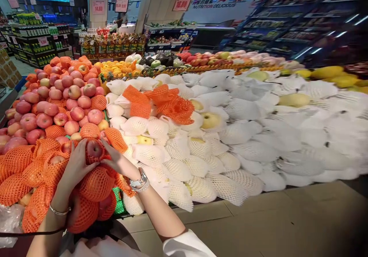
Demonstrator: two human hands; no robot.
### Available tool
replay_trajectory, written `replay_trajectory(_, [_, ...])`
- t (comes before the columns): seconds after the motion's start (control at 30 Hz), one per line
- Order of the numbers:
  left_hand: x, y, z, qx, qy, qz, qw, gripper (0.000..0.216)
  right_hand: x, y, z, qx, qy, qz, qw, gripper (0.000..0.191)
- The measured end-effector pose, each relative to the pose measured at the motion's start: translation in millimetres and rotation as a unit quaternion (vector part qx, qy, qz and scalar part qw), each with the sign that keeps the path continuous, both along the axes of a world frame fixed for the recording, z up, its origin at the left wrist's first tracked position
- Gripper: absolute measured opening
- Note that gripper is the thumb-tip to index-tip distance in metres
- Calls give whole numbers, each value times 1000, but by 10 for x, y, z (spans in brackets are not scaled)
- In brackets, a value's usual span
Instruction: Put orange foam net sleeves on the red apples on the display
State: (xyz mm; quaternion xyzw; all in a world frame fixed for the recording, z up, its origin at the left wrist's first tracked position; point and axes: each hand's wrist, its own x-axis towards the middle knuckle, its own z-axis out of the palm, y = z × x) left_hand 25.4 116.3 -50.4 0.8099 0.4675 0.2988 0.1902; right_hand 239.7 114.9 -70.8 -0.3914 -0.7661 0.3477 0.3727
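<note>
A red apple sits between my two hands at the front of the apple heap. My left hand closes on it from the left, thumb toward the near side. From the right, my right hand curls its fingers against the same apple. Orange foam nets lie all around: one netted apple is just below my hands, and a loose-looking orange net touches the area beside my right fingers. Whether a net wraps the held apple's underside is hidden. Bare red apples are piled beyond.
Pears in white foam nets and white-wrapped fruit fill the display to the right. Two orange nets lie on top of them. A green mat shows at the near edge. Clear plastic is at lower left; tiled floor lies in front.
</note>
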Motion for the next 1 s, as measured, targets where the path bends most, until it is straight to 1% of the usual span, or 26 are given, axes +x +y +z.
replay_trajectory(0.1, [1,1,31,3,-23,-47,999,74,-33,-16,-52,10,16,-25,1000,81])
replay_trajectory(0.2, [-1,8,29,-14,-53,-80,995,70,-71,-46,-32,-14,39,-68,997,77])
replay_trajectory(0.3, [5,20,13,-54,-100,-82,990,70,-99,-57,3,-35,66,-107,992,74])
replay_trajectory(0.37, [8,27,-15,-75,-121,-67,988,71,-111,-53,23,-41,69,-113,990,70])
replay_trajectory(0.43, [1,32,-59,-82,-117,-48,989,74,-106,-50,53,-45,64,-99,992,69])
replay_trajectory(0.5, [-14,36,-110,-71,-89,-32,993,76,-57,-52,116,-43,48,-59,996,72])
replay_trajectory(0.57, [-30,34,-153,-52,-55,-26,997,77,70,-40,231,-32,10,-11,999,70])
replay_trajectory(0.6, [-36,28,-166,-44,-41,-26,998,78,169,-18,310,-18,-9,-7,1000,65])
replay_trajectory(0.63, [-42,14,-170,-40,-32,-27,998,80,292,21,403,3,-20,-27,999,58])
replay_trajectory(0.67, [-47,-9,-163,-39,-26,-28,999,83,436,82,506,33,-28,-70,997,50])
replay_trajectory(0.7, [-54,-43,-144,-39,-24,-27,999,86,594,168,614,70,-21,-146,987,44])
replay_trajectory(0.77, [-76,-142,-72,-37,-33,-16,999,89,914,413,821,140,-40,-300,943,40])
replay_trajectory(0.8, [-92,-203,-23,-35,-41,-8,999,88,1054,566,909,175,-69,-364,912,38])
replay_trajectory(0.83, [-111,-268,27,-33,-48,0,998,86,1170,729,979,202,-107,-413,882,39])
replay_trajectory(0.87, [-132,-332,76,-32,-53,6,998,83,1255,896,1029,221,-145,-448,854,42])
replay_trajectory(0.93, [-177,-445,148,-38,-53,11,998,78,1337,1204,1075,231,-166,-452,845,43])
replay_trajectory(1.0, [-219,-520,175,-48,-54,10,997,75,1339,1443,1067,234,-169,-441,850,30])
